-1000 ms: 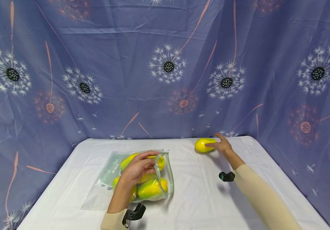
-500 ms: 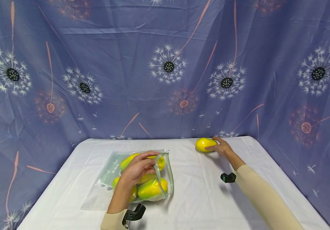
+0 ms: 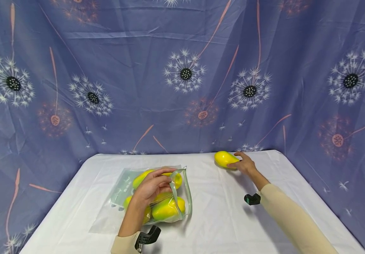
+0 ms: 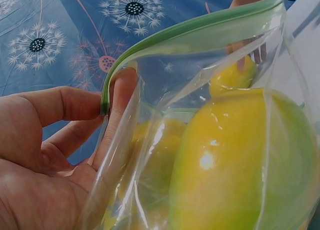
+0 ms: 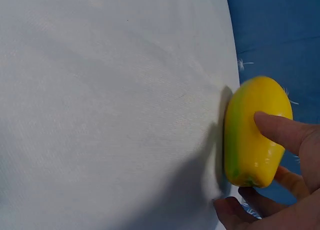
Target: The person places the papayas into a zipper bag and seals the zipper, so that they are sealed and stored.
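My left hand pinches the rim of a clear zip bag between thumb and fingers; the green zip strip shows in the left wrist view, and the bag's mouth faces right. Several yellow-green papayas lie inside, partly hidden by the hand. At the table's far right side, my right hand grips another papaya by its narrow end. In the right wrist view the thumb lies across this papaya's side, and the other fingers are around its lower end and behind it.
A white cloth covers the table, whose far edge runs just behind the right-hand papaya. Behind it hangs a blue curtain with dandelion prints. Black wrist cameras sit below both wrists.
The right hand's fingers have drawn in round the papaya's end, and the papaya has tilted, its far end shifting slightly left and up. The left hand and bag stay put.
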Demonstrator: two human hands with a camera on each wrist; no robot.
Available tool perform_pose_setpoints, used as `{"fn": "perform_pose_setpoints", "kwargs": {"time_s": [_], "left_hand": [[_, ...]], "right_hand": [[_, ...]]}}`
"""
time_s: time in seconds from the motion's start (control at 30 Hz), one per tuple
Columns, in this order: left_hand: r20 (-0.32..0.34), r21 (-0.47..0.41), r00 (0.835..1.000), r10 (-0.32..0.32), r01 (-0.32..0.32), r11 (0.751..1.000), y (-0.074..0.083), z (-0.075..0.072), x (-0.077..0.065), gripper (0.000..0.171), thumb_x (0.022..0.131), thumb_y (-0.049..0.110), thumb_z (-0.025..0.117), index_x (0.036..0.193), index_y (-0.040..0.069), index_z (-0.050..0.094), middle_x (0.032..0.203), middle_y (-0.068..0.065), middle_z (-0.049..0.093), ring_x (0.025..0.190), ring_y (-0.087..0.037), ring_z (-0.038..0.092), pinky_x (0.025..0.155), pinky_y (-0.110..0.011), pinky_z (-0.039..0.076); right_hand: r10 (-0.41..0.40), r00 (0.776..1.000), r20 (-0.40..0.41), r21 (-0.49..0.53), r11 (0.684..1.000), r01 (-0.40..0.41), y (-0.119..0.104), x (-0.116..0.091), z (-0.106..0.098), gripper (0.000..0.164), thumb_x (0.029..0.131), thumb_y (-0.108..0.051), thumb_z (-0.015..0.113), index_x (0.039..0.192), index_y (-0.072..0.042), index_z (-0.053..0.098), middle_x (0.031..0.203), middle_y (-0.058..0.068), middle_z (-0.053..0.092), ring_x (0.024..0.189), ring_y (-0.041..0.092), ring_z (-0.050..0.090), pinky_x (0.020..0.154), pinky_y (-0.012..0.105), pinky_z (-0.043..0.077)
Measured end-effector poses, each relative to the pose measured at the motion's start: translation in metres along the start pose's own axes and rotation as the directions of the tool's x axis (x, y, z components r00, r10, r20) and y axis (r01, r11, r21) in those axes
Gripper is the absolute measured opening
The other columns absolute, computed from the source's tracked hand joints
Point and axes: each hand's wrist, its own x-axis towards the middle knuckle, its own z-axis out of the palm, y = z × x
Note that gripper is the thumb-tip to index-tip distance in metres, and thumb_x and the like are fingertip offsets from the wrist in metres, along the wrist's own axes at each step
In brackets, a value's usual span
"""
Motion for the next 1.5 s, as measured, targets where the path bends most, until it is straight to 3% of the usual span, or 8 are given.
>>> {"fn": "perform_pose_setpoints", "kwargs": {"time_s": [0.57, 0.77, 1.23, 1.5], "left_hand": [[-0.001, -0.008, 1.000, -0.008, 0.008, 1.000, 0.000, -0.001, 0.001, 0.046, 0.097, -0.002, 0.055, 0.143, -0.007, 0.051, 0.083, -0.002, 0.063, 0.067, -0.014, 0.068, 0.069, -0.025, 0.061], [0.000, -0.015, 1.000, -0.008, 0.008, 1.000, -0.001, -0.001, 0.002, 0.046, 0.097, -0.003, 0.055, 0.142, -0.006, 0.052, 0.085, -0.003, 0.065, 0.069, -0.014, 0.069, 0.069, -0.026, 0.061], [-0.004, -0.014, 1.000, -0.018, 0.018, 1.000, -0.003, -0.002, 0.001, 0.046, 0.097, -0.002, 0.055, 0.143, -0.006, 0.051, 0.084, -0.003, 0.065, 0.069, -0.014, 0.069, 0.069, -0.026, 0.061], [-0.003, -0.005, 1.000, 0.001, -0.001, 1.000, 0.001, -0.002, 0.000, 0.046, 0.097, -0.002, 0.056, 0.142, -0.007, 0.051, 0.084, -0.002, 0.066, 0.069, -0.014, 0.069, 0.069, -0.026, 0.061]], "right_hand": [[0.002, 0.998, -0.069, -0.012, 1.000, -0.003, 0.005, -0.003, 0.004, 0.071, 0.086, -0.039, 0.074, 0.143, -0.004, 0.053, 0.146, 0.029, 0.049, 0.130, 0.051, 0.043, 0.105, 0.061, 0.039], [0.020, 0.996, -0.091, 0.001, 1.000, -0.020, 0.008, -0.008, 0.002, 0.070, 0.085, -0.041, 0.076, 0.142, -0.007, 0.055, 0.134, 0.028, 0.061, 0.122, 0.046, 0.052, 0.094, 0.053, 0.047], [-0.080, 0.991, -0.103, 0.026, 0.996, 0.083, 0.001, -0.033, -0.008, 0.069, 0.084, -0.042, 0.080, 0.140, -0.007, 0.058, 0.129, 0.028, 0.064, 0.108, 0.039, 0.065, 0.079, 0.043, 0.054], [-0.172, 0.984, -0.035, 0.131, 0.976, 0.176, -0.027, -0.060, -0.008, 0.068, 0.082, -0.034, 0.084, 0.140, -0.007, 0.058, 0.124, 0.027, 0.068, 0.101, 0.039, 0.071, 0.080, 0.042, 0.060]]}}
